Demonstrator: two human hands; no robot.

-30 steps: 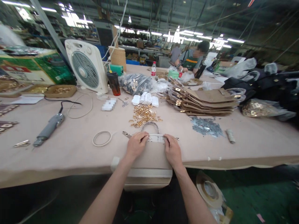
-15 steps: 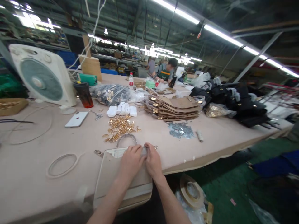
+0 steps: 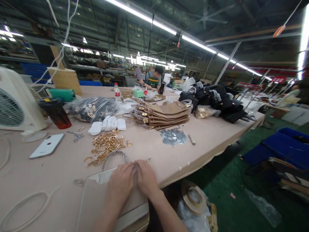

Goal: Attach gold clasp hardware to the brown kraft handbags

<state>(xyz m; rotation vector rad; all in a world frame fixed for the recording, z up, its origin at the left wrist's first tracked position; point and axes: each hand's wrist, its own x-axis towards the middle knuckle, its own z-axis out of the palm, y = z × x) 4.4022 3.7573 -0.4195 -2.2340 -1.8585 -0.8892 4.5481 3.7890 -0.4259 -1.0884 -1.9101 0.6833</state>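
A beige handbag (image 3: 94, 203) lies at the near edge of the table, its wrapped loop handle (image 3: 116, 154) standing up on the far side. My left hand (image 3: 122, 180) rests over the bag's top edge with the fingers bent and pressed together. Right beside it, my right hand (image 3: 146, 177) pinches the same edge, and the fingertips of both hands meet. What lies between those fingertips is mostly hidden. A small metal buckle (image 3: 149, 160) pokes out past my right hand. Gold-coloured metal fittings (image 3: 106, 145) are heaped just beyond the handle.
Flat brown bag pieces (image 3: 166, 114) are stacked farther back, near grey metal plates (image 3: 173, 137) and a small roll (image 3: 192, 139). On the left are a phone (image 3: 47, 146), a dark cup (image 3: 56, 112) and a fan (image 3: 16, 103). A co-worker (image 3: 152, 79) sits across the table.
The view has swung to the right, so table items appear farther left. My hands stay at the bag's top edge, and the pale piece seen between them before is now covered by my fingers.
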